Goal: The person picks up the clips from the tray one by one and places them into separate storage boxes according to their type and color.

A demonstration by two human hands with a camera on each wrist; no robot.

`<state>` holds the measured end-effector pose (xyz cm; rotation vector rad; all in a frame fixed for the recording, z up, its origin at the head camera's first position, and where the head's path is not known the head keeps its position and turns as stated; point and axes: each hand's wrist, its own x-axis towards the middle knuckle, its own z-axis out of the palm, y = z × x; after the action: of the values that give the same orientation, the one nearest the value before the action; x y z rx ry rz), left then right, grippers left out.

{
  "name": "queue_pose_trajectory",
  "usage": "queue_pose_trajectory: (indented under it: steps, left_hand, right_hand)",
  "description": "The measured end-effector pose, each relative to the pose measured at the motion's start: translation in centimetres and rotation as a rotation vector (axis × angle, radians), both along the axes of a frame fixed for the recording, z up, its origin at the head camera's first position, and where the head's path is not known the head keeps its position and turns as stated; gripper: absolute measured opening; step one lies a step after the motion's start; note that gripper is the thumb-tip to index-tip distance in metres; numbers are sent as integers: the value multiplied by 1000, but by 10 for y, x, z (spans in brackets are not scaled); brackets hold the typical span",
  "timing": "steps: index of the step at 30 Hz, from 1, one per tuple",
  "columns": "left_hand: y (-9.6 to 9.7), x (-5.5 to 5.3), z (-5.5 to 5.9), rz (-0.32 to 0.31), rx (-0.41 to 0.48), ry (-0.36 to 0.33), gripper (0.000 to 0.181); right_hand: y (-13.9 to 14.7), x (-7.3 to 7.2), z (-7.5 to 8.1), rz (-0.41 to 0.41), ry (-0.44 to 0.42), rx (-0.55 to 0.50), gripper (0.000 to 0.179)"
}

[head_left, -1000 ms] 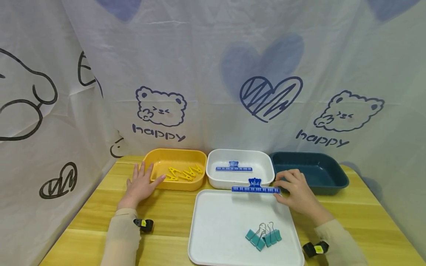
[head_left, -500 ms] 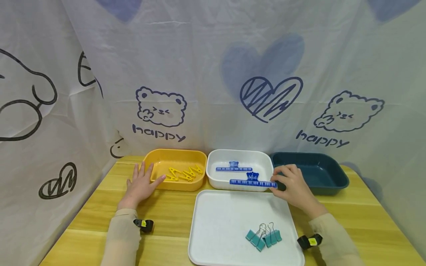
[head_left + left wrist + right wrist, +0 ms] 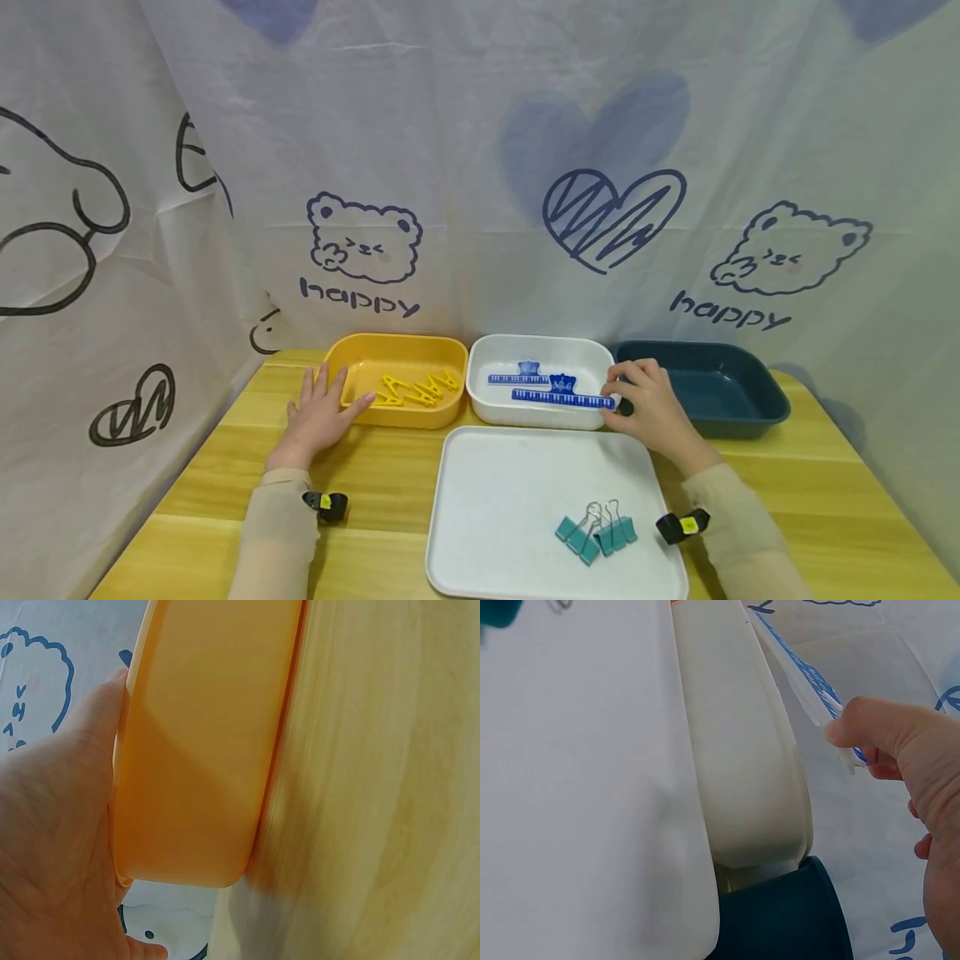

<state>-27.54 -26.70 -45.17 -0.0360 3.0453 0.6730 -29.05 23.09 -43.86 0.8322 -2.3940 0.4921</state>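
Observation:
My right hand (image 3: 647, 410) pinches one end of a long blue clip with a piano-key pattern (image 3: 562, 398), held over the white bin (image 3: 495, 412). In the right wrist view that clip (image 3: 810, 675) stands above the bin's rim, thumb and fingertips on its end. A second blue piano-key clip (image 3: 517, 379) lies in the white bin, partly hidden by the held one. My left hand (image 3: 318, 421) rests on the left front corner of the yellow bin (image 3: 397, 417), fingers spread. Several small yellow clothespins (image 3: 420, 392) lie in that bin.
A white tray (image 3: 510, 508) lies in front of the bins, bearing teal binder clips (image 3: 596, 533) near its right side. The dark teal bin (image 3: 720, 392) stands right of the white one, behind my right hand. A printed cloth (image 3: 480, 275) hangs behind the table.
My right hand has moved forward and slightly left, carrying the blue clip from above the tray's back edge to over the white bin. The left hand stays on the yellow bin.

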Motion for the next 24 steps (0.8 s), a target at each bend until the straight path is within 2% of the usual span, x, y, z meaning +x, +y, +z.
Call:
queue_pose_trajectory:
  steps: [19,24]
  left_hand:
    - [1,0,3,6,-1,-8,95]
    - [1,0,2,8,-2,-9,96]
  right_hand:
    - [-6,-18,-9,-41,-78,25,16]
    - [-8,-21,-5,-72,-139,52,17]
